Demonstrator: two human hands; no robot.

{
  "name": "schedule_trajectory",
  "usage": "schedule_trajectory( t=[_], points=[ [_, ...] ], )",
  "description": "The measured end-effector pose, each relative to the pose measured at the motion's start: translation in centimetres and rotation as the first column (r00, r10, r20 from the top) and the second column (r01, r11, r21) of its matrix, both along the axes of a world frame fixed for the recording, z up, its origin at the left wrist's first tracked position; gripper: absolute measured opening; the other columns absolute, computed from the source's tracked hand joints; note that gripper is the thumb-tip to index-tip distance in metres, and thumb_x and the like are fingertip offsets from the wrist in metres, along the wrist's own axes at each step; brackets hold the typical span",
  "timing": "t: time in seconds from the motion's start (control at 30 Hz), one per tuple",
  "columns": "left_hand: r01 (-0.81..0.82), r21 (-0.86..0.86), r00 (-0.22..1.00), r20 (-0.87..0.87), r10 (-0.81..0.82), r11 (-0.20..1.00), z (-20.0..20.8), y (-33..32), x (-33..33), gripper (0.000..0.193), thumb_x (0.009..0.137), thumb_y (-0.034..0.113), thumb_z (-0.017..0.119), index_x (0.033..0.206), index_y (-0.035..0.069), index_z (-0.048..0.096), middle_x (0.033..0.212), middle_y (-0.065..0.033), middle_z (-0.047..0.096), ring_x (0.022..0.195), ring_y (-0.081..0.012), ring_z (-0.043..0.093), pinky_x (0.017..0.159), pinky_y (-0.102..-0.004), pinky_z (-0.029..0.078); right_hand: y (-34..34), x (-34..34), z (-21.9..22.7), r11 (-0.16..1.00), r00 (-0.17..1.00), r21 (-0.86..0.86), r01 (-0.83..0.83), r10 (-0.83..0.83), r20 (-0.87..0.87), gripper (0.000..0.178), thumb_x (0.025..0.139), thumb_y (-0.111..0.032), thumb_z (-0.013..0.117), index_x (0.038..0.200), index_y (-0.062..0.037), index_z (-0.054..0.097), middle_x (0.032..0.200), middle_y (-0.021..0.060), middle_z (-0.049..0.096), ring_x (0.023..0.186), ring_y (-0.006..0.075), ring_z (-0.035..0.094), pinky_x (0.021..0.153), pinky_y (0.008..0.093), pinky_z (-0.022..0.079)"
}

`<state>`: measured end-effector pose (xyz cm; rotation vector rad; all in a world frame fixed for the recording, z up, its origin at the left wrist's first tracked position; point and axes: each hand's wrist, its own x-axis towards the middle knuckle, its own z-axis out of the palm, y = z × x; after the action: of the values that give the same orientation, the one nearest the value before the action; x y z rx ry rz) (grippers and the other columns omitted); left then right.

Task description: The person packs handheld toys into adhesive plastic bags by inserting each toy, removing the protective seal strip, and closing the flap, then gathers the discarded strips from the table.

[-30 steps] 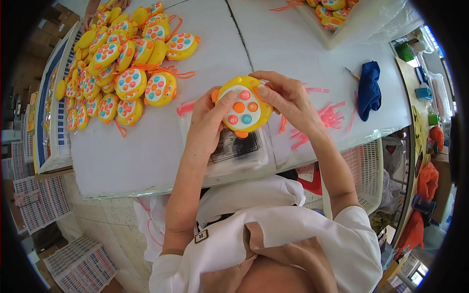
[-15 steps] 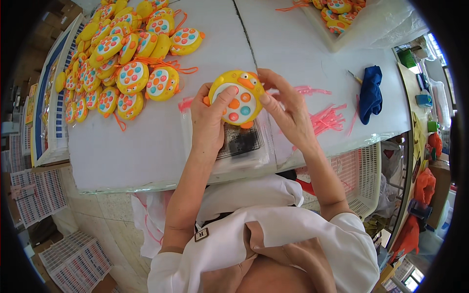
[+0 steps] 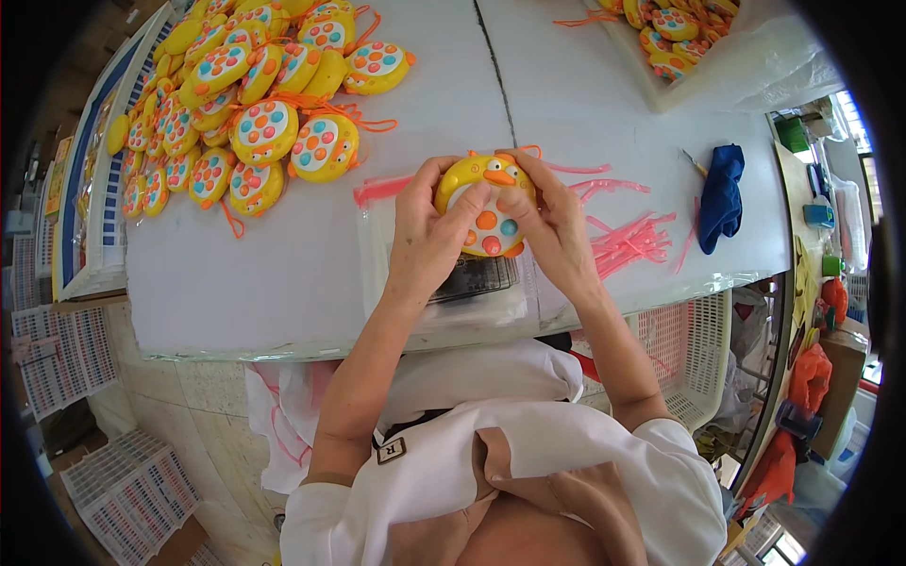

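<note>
A round yellow bird toy (image 3: 487,221) is in the middle of the frame, with its head toward the top. The left hand (image 3: 429,231) and the right hand (image 3: 557,226) hold it, one on each side, thumbs on its front. The work looks only part done: this toy is not in a bag, and lots more lie loose. I can't tell if this one is finished.

The toy looks like hard, shiny plastic, with an orange beak, a white tummy and round orange, pink and blue bumps. Under the hands are flat, clear bags (image 3: 382,255), thin and smooth. Just right of them are skinny pink strips (image 3: 632,243) in a messy bunch, then a crumpled blue cloth (image 3: 723,198). They all lie on a smooth, whitish surface (image 3: 236,302).

At the upper left is a big heap of matching toys (image 3: 264,129), some with floppy orange strings. At the upper right, more toys (image 3: 674,26) sit beside crinkly clear plastic (image 3: 755,80).
</note>
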<state>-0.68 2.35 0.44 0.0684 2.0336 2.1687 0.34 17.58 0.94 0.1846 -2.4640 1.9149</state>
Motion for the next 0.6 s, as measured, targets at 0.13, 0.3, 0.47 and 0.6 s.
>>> schedule_trajectory(
  t=[0.13,0.3,0.47,0.6],
  points=[
    [-0.091,0.195,0.995,0.061,0.080,0.977,-0.8,0.2,-0.3,0.038,0.092,0.029,0.059,0.113,-0.002,0.054,0.103,-0.0090,0.061,0.093,-0.0117,0.059,0.080,-0.0239,0.049,0.1,0.2,-0.6,0.963,0.999,-0.266,-0.032,0.036,0.009,0.055,0.088,-0.023,0.067,0.131,0.0024,0.044,0.111,0.0145,0.060,0.098,0.0178,0.059,0.086,0.0303,0.048],
    [-0.104,0.403,0.986,0.164,0.041,0.909,-0.7,0.3,0.2,0.039,0.094,0.027,0.057,0.118,-0.003,0.051,0.108,-0.0106,0.060,0.096,-0.0131,0.058,0.082,-0.0254,0.049,-0.5,0.7,-0.6,0.993,1.000,-0.115,-0.021,0.018,-0.025,0.070,0.081,-0.018,0.075,0.137,0.0004,0.038,0.117,0.0146,0.057,0.101,0.0199,0.059,0.088,0.0331,0.049],
    [-0.066,0.046,0.992,-0.107,0.071,0.997,0.3,0.1,1.1,0.049,0.097,0.038,0.048,0.123,-0.004,0.049,0.110,-0.0130,0.059,0.101,-0.0154,0.057,0.087,-0.0287,0.046,-0.6,0.8,0.5,0.989,0.995,-0.149,-0.018,0.031,0.090,0.079,0.072,-0.011,0.080,0.138,-0.0021,0.038,0.117,0.0148,0.057,0.107,0.0271,0.056,0.092,0.0391,0.048],
    [-0.103,0.016,0.994,0.028,0.103,0.995,0.9,-1.1,1.0,0.050,0.098,0.039,0.046,0.120,-0.005,0.051,0.107,-0.0130,0.061,0.098,-0.0153,0.058,0.086,-0.0283,0.046,-0.6,0.9,2.6,0.810,0.849,0.582,-0.073,0.356,-0.389,0.076,0.063,-0.003,0.078,0.130,-0.0040,0.042,0.129,0.0168,0.048,0.119,0.0448,0.042,0.101,0.0479,0.039]
  ],
)
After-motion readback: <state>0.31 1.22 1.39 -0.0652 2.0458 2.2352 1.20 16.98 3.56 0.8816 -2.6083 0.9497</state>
